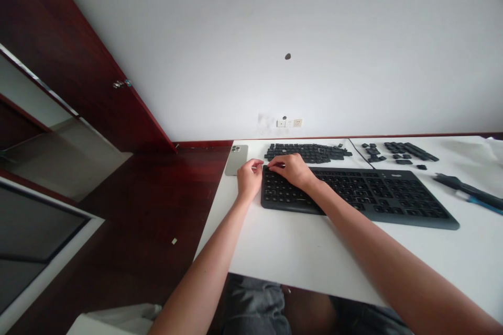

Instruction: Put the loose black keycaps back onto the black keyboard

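Observation:
A black keyboard (369,193) lies on the white table, with bare key sockets showing over much of it. My right hand (293,168) reaches over its far left corner, thumb and fingers pinched together. Anything between those fingertips is too small to name. Just left of that corner is my left hand (250,179), its fingers curled in and the thumb close to them; what it holds, if anything, is hidden. Behind the keyboard lies a group of loose black keycaps (310,152) in rough rows. More keycaps (411,149) are spread to the right.
A smartphone (237,160) lies face down beside my left hand. At the right is a black-handled tool (471,188) with a blue part next to it. A thin cable (361,154) runs back from the keyboard. The wall with sockets (290,123) stands behind the table (283,246).

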Demonstrator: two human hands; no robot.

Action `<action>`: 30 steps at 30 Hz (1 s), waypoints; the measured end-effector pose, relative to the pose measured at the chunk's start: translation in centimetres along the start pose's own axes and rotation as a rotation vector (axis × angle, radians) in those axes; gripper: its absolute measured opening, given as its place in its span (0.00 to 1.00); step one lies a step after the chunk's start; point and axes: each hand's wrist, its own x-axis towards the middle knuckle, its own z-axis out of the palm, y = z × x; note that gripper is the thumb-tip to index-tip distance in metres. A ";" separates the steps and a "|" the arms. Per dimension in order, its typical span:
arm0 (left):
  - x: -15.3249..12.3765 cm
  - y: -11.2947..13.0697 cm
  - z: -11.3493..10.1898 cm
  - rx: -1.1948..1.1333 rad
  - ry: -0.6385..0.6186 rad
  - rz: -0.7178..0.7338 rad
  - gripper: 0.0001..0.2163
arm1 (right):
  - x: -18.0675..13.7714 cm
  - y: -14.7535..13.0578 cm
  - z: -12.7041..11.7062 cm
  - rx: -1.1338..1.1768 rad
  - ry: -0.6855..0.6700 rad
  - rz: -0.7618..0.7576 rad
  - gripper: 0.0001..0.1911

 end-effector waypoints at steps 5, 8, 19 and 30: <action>0.1 -0.1 -0.5 -0.036 -0.072 0.015 0.07 | 0.1 0.0 0.1 -0.085 -0.072 -0.047 0.09; 0.1 -0.2 -0.5 -0.012 -0.080 0.015 0.07 | 0.3 -0.1 -0.2 -0.128 -0.102 -0.088 0.10; 0.1 -0.2 -0.4 0.021 -0.076 0.035 0.09 | 0.1 -0.3 -0.4 -0.021 -0.062 0.034 0.08; 0.1 -0.1 -0.5 0.025 -0.081 0.040 0.10 | 0.2 -0.5 -0.4 -0.003 -0.062 0.046 0.09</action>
